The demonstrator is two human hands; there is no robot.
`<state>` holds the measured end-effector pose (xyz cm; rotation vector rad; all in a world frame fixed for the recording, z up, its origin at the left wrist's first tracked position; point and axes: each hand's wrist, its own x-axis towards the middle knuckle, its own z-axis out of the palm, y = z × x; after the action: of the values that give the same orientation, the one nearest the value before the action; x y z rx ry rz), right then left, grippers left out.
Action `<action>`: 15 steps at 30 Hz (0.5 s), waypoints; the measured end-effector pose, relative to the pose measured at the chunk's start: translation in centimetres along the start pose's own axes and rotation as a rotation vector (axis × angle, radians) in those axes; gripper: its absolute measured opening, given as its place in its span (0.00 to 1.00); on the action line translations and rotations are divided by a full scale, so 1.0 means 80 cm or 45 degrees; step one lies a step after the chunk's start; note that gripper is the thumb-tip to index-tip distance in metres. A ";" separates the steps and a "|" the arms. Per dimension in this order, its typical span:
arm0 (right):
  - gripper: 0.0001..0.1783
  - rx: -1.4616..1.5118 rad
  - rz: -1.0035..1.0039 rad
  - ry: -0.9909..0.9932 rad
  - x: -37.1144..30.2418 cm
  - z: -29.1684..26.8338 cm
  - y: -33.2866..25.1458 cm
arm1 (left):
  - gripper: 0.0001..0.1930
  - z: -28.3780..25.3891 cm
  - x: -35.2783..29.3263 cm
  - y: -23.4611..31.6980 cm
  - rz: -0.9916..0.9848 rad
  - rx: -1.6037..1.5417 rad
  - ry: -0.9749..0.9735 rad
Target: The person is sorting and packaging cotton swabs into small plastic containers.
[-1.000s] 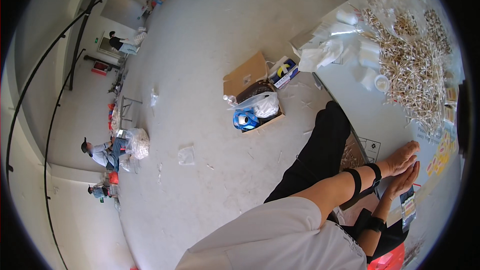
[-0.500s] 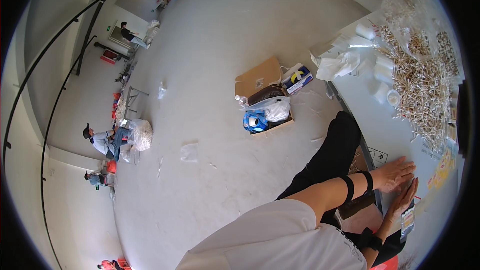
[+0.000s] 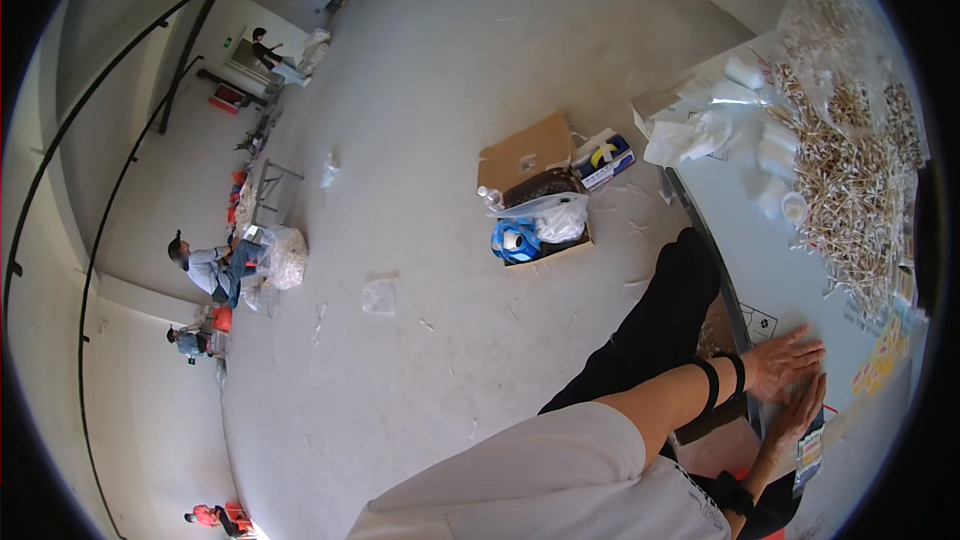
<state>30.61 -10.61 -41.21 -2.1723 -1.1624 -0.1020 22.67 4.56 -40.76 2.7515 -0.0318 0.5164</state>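
Observation:
My left hand [image 3: 785, 365], below two black bands on the forearm, lies flat on the grey-white tabletop [image 3: 745, 230] with its fingers stretched out. Close beside it is my right hand [image 3: 797, 412], also flat with straight fingers, a black band round its wrist. Whether anything thin lies under the palms is hidden. A small printed packet [image 3: 809, 452] sits right by my right hand. Farther up the table spreads a big heap of wooden-stick cotton swabs [image 3: 850, 175]. Along its edge lie several white plastic tubs [image 3: 777, 160]. Beyond my fingertips are yellow stickers [image 3: 882, 355].
A clear bag of swabs [image 3: 820, 25] tops the heap. Crumpled white plastic [image 3: 688, 138] lies at the table's corner. An open cardboard box [image 3: 520, 155] with bags and a blue item stands on the floor. Several people work along the far left wall, one beside a full sack [image 3: 287, 258].
The whole view has shifted slightly. My hands stay flat together on the table, with little visible change in their pose.

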 end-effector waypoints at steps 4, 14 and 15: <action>0.22 -0.049 -0.089 0.059 -0.006 0.004 0.027 | 0.40 -0.001 0.004 0.003 0.000 -0.072 -0.140; 0.21 -0.130 -0.099 0.035 -0.004 0.003 0.027 | 0.34 0.016 0.006 0.002 0.085 0.158 -0.072; 0.21 -0.148 -0.108 0.048 -0.005 0.003 0.029 | 0.34 0.017 0.008 0.003 0.091 0.150 -0.065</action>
<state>32.12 -11.65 -42.76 -2.2115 -1.2547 -0.2523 23.69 3.86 -41.65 2.8876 -0.1162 0.4811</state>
